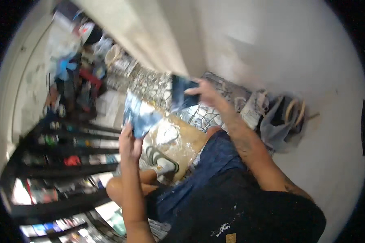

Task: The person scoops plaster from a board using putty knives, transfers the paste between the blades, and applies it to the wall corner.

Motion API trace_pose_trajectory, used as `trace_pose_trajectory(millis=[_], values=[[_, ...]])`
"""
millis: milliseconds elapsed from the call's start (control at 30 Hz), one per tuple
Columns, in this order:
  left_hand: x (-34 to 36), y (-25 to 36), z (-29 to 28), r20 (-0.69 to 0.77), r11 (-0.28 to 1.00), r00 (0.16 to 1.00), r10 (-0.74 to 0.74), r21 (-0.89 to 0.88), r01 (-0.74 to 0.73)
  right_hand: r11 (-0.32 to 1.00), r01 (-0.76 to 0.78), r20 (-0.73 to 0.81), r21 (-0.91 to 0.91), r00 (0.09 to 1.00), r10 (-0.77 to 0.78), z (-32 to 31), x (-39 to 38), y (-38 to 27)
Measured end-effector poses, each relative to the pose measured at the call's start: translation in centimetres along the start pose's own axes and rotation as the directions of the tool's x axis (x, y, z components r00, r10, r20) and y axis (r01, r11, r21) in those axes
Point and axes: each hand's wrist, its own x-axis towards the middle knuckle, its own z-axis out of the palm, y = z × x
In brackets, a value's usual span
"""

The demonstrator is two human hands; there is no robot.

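My left hand [130,141] grips a flat pale blue-grey piece [142,117] with white smears, raised in front of me at centre left. A dark, squarish flat piece [182,93] is in my right hand [207,91], its fingers over the piece's right side; motion blurs the edges. Below both hands lies a tan board [182,141] with a white patch [167,133] of what looks like paste, and my sandaled foot [162,162] is at its lower left.
Black railing bars [69,150] run along the left, with cluttered items [77,77] behind. A cream wall or panel [150,36] rises ahead. Mosaic-like flooring [158,87] lies beneath it. A plastic bag [278,125] and white bundles [251,107] lie against the right wall [296,56].
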Motion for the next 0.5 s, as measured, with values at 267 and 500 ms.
trace_pose_trajectory(millis=[267,500], values=[[-2.6,5.4,-1.0,-0.353,0.911,0.871,0.342,-0.102,-0.399,0.966,0.026,-0.278,-0.256,0.955,-0.099,-1.9,-6.3,-2.9],[-5.6,10.3,-10.0,-0.247,0.685,0.647,0.721,0.395,-0.612,-0.176,0.371,0.295,-0.912,0.890,0.347,-4.3,5.9,11.5]])
